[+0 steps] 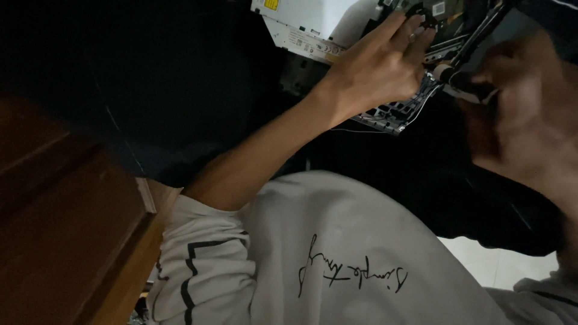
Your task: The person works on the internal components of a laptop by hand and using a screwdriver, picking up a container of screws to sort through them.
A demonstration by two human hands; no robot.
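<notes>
**Opened electronic unit, worked with two hands**

Item: opened electronic unit [337,30], pale metal casing and exposed circuit board, upper centre of the frame, partly cut off by the top edge. Left hand [379,66] rested on the board with its fingers [415,30] pinched together, apparently steadying a small part, itself hidden. Right hand [524,114], blurred at right, was closed around a dark-handled tool [475,42], its tip unseen. Wooden furniture [66,229] lower left; surroundings too dark to make out.
</notes>
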